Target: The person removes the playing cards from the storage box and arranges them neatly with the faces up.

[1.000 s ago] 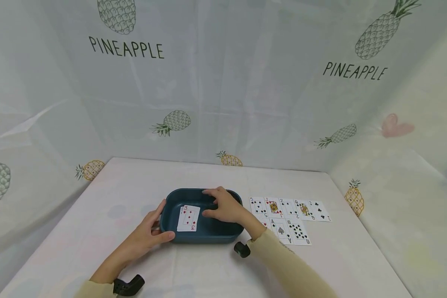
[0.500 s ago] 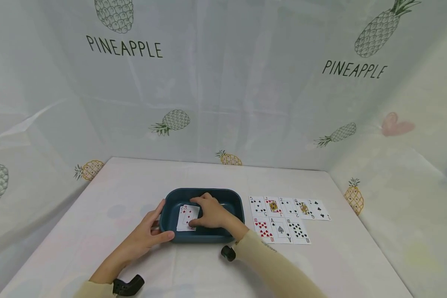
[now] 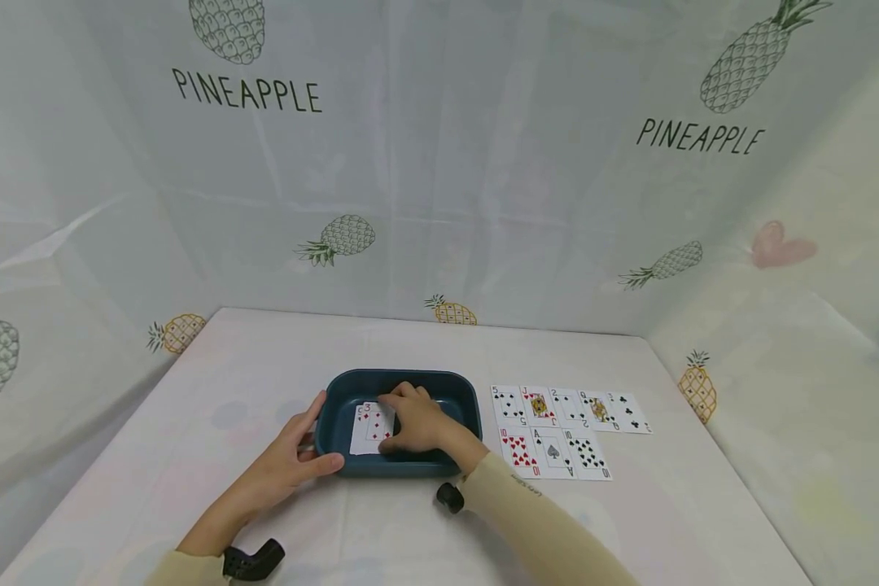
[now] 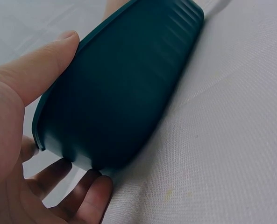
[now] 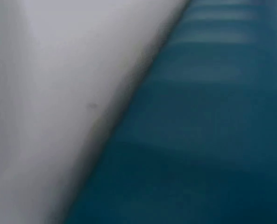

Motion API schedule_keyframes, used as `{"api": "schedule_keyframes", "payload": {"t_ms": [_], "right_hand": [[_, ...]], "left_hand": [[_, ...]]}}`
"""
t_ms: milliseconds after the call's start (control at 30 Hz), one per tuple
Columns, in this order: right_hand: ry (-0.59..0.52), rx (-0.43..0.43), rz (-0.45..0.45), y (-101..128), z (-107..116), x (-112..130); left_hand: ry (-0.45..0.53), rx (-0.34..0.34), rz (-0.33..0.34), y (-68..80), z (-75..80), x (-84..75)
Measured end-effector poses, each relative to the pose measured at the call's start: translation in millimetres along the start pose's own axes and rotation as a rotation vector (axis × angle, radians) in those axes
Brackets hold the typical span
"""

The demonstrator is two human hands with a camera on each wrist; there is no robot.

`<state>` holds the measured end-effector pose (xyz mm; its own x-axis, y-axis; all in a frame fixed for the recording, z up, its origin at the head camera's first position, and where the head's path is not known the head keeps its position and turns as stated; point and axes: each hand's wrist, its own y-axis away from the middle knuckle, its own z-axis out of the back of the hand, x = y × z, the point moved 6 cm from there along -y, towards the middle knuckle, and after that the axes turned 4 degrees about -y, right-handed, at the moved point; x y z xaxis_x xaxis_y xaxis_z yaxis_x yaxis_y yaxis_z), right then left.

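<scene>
In the head view, a dark blue-green tray (image 3: 432, 466) stands on the table. My left hand (image 3: 293, 457) grips its left end. The left wrist view shows that thumb on the tray's rim (image 4: 54, 77) and the fingers curled against the end wall. Inside the tray, toward the left, lie overlapping playing cards (image 3: 369, 427), face up, a three of diamonds on top. My right hand (image 3: 419, 419) reaches into the tray, thumb and index finger pinching at the cards' right edge. In the right wrist view only the tray's outer wall (image 5: 199, 130) and white cloth show, blurred.
Right of the tray, several playing cards lie face up in two rows, among them a jack (image 3: 538, 406), an ace of spades (image 3: 553, 452) and a ten of hearts (image 3: 518, 450). A pineapple-print sheet (image 3: 483, 179) hangs behind the white-covered table (image 3: 381, 529).
My right hand has moved left within the tray to the playing cards, then drawn slightly back toward their right edge. My left hand has stayed on the tray's left end.
</scene>
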<state>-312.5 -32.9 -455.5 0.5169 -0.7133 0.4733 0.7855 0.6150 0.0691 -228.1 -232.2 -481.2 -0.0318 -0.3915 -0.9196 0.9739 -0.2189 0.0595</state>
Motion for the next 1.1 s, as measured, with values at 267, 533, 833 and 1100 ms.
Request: {"api": "schedule_keyframes", "payload": {"t_ms": [267, 533, 833, 1100], "right_hand": [[0.048, 0.009, -0.007, -2.1, -3.2, -2.3], [0.027, -0.009, -0.003, 1.5, 0.5, 0.9], [-0.026, 0.02, 0.049, 8.1, 10.1, -3.4], [-0.006, 0.027, 0.051, 14.0, 19.1, -8.0]], "left_hand": [[-0.015, -0.004, 0.024, 1.5, -0.1, -0.6], [-0.012, -0.004, 0.039, -0.8, -0.2, 3.9], [0.006, 0.003, 0.038, -0.1, -1.3, 3.8], [-0.002, -0.002, 0.054, -0.7, -1.2, 3.8]]}}
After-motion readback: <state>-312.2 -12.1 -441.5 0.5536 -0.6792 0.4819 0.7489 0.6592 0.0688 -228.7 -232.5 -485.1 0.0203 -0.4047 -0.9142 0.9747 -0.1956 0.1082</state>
